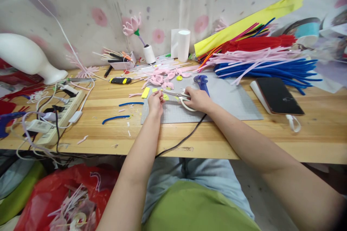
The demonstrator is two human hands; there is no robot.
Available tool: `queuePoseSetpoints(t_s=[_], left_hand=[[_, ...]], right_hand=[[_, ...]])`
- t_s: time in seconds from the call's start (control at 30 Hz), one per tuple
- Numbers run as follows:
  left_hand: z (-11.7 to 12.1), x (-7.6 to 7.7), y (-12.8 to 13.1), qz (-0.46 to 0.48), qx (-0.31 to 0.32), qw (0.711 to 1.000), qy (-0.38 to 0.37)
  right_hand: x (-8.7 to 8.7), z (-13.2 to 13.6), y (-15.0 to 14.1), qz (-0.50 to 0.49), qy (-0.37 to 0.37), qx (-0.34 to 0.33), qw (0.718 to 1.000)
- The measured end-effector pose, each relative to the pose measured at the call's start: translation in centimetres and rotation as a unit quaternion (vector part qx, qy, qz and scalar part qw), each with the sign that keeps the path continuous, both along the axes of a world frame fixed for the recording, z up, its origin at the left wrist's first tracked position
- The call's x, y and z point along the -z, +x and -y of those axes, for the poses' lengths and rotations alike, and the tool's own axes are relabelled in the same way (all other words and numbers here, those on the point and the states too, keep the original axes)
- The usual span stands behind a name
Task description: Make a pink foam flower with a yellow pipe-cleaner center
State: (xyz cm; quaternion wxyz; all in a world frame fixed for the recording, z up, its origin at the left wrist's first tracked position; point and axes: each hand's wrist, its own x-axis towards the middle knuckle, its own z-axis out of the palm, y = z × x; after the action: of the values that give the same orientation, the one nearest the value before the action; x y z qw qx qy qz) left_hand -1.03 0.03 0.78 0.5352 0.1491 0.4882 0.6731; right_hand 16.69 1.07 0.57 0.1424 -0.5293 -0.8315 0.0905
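My right hand point(197, 99) grips a pair of scissors point(184, 98) with white handles, its blades pointing left toward my other hand. My left hand point(156, 103) is closed in a pinch at the blade tips; what it holds is too small to make out. Small yellow pieces point(145, 92) lie around the fingers on a grey mat point(230, 106). Just beyond sit several pink petal shapes point(159, 77) and a small yellow coil point(179, 78). A blue glue gun point(202, 83) lies behind my right hand.
Blue pipe cleaners point(265, 72), with pink and red bundles, are piled back right. A phone point(280, 95) leans on a stand at the right. A power strip point(62, 115) with tangled cables and a utility knife point(120, 80) are at left. A pink flower point(132, 26) stands upright behind.
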Motion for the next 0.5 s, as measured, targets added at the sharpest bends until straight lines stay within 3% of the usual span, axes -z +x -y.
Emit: queuePoseSetpoints(t_s=[0.5], left_hand=[[0.08, 0.12, 0.27, -0.053, -0.029, 0.998, 0.0]], right_hand=[[0.09, 0.23, -0.07, 0.032, 0.013, 0.007, 0.999]])
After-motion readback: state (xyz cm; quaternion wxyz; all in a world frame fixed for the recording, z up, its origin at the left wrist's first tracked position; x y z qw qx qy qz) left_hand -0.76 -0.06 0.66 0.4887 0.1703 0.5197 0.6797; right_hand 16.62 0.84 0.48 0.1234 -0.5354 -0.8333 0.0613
